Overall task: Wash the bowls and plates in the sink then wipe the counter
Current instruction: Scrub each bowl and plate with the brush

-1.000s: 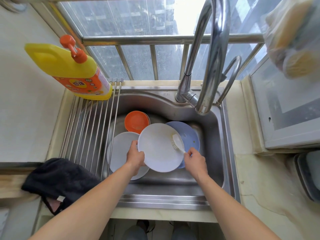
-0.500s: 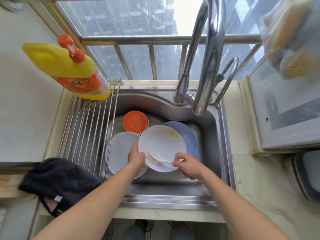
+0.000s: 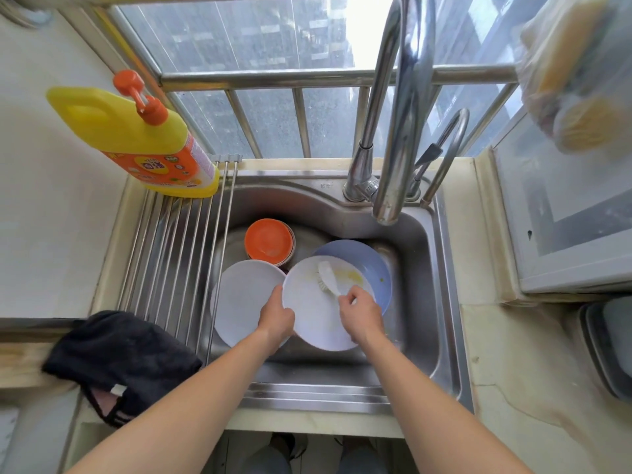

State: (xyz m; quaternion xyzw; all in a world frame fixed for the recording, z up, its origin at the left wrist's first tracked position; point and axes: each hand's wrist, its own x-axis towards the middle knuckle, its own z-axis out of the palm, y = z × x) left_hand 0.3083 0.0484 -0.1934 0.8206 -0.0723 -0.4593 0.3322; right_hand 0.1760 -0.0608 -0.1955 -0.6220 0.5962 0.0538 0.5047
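Inside the steel sink (image 3: 417, 302), my left hand (image 3: 277, 316) grips the left rim of a white plate (image 3: 316, 319) smeared with yellow residue. My right hand (image 3: 359, 311) holds a white dish brush (image 3: 327, 277) by its handle, bristles pressed on the plate's upper middle. Behind the held plate lies a blue plate (image 3: 374, 268). Another white plate (image 3: 244, 299) leans at the left of the basin, partly under my left hand. Stacked orange bowls (image 3: 269, 241) sit at the back.
A roll-up drying rack (image 3: 178, 254) covers the sink's left side, with a yellow detergent bottle (image 3: 136, 138) at its far end. A black cloth (image 3: 116, 360) lies on the left counter. The tall faucet (image 3: 396, 131) arches over the basin. A white appliance (image 3: 564, 217) stands to the right.
The brush head has swept from the plate's lower left edge up to its upper middle. My right hand has shifted right and the plate has tilted slightly; my left hand keeps its grip.
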